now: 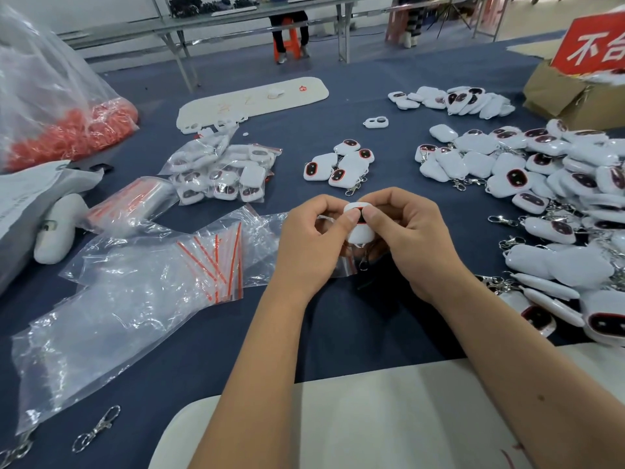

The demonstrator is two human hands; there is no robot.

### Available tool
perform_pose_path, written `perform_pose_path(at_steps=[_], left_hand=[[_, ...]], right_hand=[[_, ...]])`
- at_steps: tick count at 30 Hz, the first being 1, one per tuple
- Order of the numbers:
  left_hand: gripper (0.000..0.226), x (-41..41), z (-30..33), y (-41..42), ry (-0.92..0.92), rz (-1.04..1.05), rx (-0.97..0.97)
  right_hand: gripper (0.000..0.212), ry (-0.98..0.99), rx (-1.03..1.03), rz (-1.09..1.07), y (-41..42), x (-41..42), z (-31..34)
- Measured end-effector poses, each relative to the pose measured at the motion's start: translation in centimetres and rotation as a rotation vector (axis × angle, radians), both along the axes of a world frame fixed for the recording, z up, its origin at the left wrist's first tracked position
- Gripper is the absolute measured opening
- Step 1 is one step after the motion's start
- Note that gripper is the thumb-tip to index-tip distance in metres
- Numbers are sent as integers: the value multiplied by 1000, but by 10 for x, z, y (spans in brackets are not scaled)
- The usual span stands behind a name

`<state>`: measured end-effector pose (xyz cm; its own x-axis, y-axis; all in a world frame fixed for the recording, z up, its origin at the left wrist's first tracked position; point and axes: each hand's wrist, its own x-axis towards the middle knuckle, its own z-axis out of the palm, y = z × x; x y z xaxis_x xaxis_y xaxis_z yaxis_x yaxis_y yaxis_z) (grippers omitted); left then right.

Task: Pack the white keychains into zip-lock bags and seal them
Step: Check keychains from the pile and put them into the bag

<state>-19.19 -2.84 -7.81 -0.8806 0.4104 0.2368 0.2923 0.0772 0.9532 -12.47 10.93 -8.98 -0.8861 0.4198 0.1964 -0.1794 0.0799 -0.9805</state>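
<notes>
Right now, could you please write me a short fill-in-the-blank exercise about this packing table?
1. Both hands hold one white ____ above the table.
2. The empty zip-lock bags have ____ seal strips.
3. The large heap of unpacked keychains lies on the person's ____ side.

Missing words: keychain; red; right

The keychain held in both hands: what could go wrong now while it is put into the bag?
1. Both hands, left hand and right hand, pinch the keychain above the small zip-lock bag; its dangling metal clasp might snag the bag mouth.
2. The loose empty bags beside the left hand could be swept aside.
</notes>
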Motion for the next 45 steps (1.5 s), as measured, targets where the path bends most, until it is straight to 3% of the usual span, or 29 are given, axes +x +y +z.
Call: perform_pose_path(at_steps=[9, 18, 21, 27, 30, 32, 36, 39, 42, 45], left_hand=[[8, 1, 0, 2, 53, 35, 29], [19, 0, -1, 5, 88, 237, 0], [14, -6, -5, 2, 93, 369, -69], [30, -6, -12, 2, 83, 364, -246], [29, -6, -12, 2, 111, 353, -302], [21, -6, -10, 0, 118, 353, -310], [11, -4, -7, -1, 89, 365, -282], [12, -4, -6, 0, 90, 363, -273], [16, -2, -5, 1, 147, 355, -233], [18, -1, -5, 2, 219, 355, -202]], right_hand=[[10, 40, -22, 11, -1, 0, 1], [27, 77, -41, 50, -4, -2, 1], [26, 80, -57, 21, -5, -2, 1], [25, 24, -171, -128, -1, -7, -1], [12, -7, -224, -199, 2, -10, -3], [10, -17, -141, -206, 1, -10, -5], [20, -43, 227, -186, -6, -9, -6], [12, -74, 440, -167, -12, -8, -5], [17, -96, 434, -200, -12, -8, -4], [9, -51, 231, -92, -9, -6, -1]])
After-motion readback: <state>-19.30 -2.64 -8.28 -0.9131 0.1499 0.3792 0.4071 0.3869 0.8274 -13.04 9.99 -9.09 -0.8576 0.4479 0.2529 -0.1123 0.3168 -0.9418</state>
